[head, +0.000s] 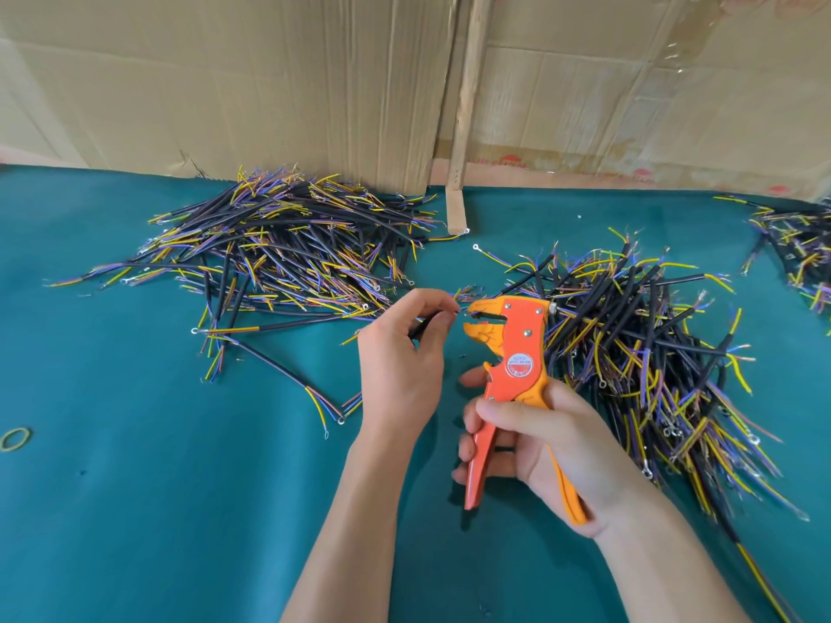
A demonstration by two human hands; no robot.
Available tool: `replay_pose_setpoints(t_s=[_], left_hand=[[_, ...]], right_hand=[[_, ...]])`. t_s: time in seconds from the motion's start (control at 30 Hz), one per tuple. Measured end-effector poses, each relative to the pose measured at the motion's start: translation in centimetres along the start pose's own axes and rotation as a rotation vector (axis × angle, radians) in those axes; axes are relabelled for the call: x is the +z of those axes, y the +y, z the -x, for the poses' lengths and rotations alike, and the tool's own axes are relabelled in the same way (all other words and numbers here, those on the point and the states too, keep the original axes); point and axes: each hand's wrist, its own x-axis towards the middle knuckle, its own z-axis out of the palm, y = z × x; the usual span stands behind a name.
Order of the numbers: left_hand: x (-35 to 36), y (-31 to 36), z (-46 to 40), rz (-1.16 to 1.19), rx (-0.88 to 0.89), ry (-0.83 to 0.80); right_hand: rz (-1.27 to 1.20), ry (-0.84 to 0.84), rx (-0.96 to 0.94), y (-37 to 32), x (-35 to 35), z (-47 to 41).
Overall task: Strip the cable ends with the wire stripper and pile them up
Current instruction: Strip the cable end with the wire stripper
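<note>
our right hand (553, 447) grips the wire stripper (512, 353), nose apart to take the end; our left hand (404, 348) pinches the cable (420, 328), feeding it in.

Teal table (180, 510): cable piles (279, 249), rubber band (15, 438).

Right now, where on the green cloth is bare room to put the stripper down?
Bare cloth lies near the left forearm, between the rubber band and the left pile. It is crowded right of the wire stripper, where the right pile spreads.
</note>
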Motion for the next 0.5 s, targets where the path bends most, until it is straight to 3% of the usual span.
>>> replay_pose_setpoints(t_s=[0.5], left_hand=[[0.04, 0.19, 0.24, -0.039, 0.055, -0.004]], right_hand=[[-0.013, -0.026, -0.014, 0.06, -0.45, -0.18]])
